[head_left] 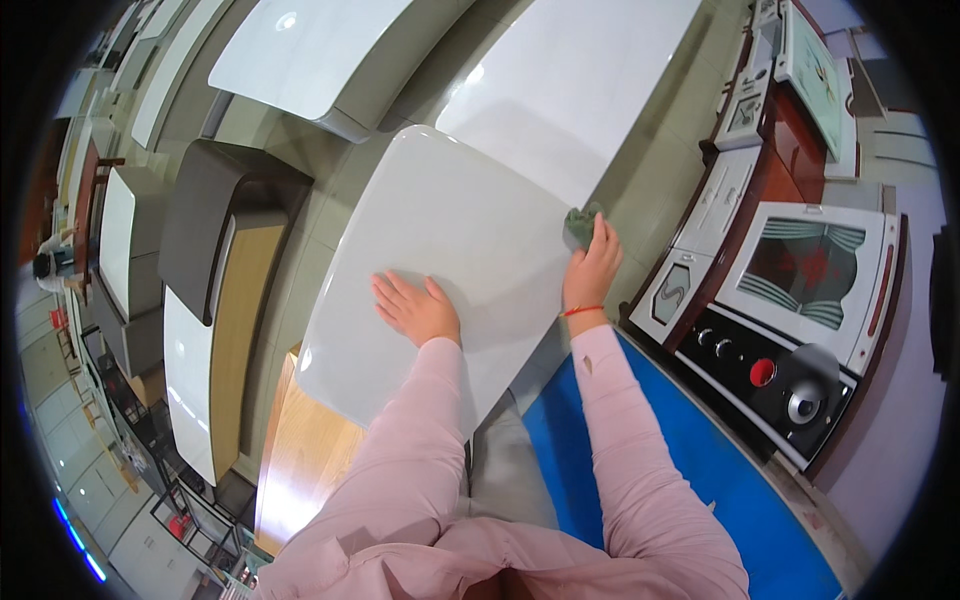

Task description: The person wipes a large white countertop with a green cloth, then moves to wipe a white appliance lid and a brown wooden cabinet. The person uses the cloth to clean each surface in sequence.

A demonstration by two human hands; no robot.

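A glossy white tabletop point(470, 215) with rounded corners lies in front of me. My left hand point(418, 308) rests flat on it, fingers spread, holding nothing. At the table's far right corner, my right hand point(594, 262) grips a crumpled dark green cloth point(579, 228), which touches the corner. Part of the cloth is hidden behind the fingers. A red band circles my right wrist.
A second white table point(570, 85) adjoins the far edge. To the left stand a dark grey table point(225, 190) and a wooden top point(310, 430). On the right are a white and dark red cabinet point(800, 265) and a blue panel point(650, 470).
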